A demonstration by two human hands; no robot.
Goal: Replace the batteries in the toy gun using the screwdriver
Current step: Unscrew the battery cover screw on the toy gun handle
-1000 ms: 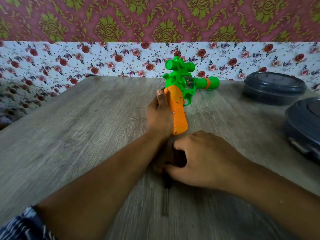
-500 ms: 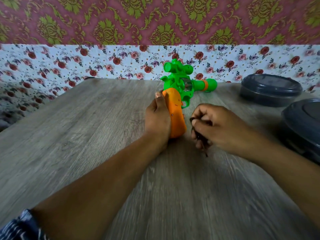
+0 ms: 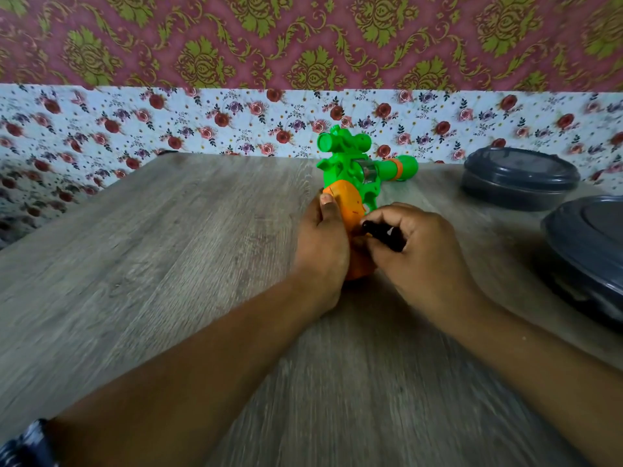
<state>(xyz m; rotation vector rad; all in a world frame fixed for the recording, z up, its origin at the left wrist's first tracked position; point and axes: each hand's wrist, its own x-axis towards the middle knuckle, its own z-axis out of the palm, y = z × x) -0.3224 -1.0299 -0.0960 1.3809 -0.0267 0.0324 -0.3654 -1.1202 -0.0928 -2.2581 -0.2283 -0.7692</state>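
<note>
Grip: left hand (image 3: 322, 251) clasps toy gun (image 3: 350, 183) handle.
Tool: right hand (image 3: 418, 251) pinches screwdriver (image 3: 384, 232); seat tip squarely before turning.

Glossy plastic toy gun (image 3: 354, 170); matt woodgrain table (image 3: 168, 264).

- The surface (image 3: 168, 264) is grey wood-grain, running back to the wall.
- Behind it, a white band of wallpaper (image 3: 101, 123) with small red and purple roses.
- Above that, maroon wallpaper (image 3: 135, 35) with green damask scrolls.
- Two dark lidded containers (image 3: 521, 178) sit at the right edge.
</note>
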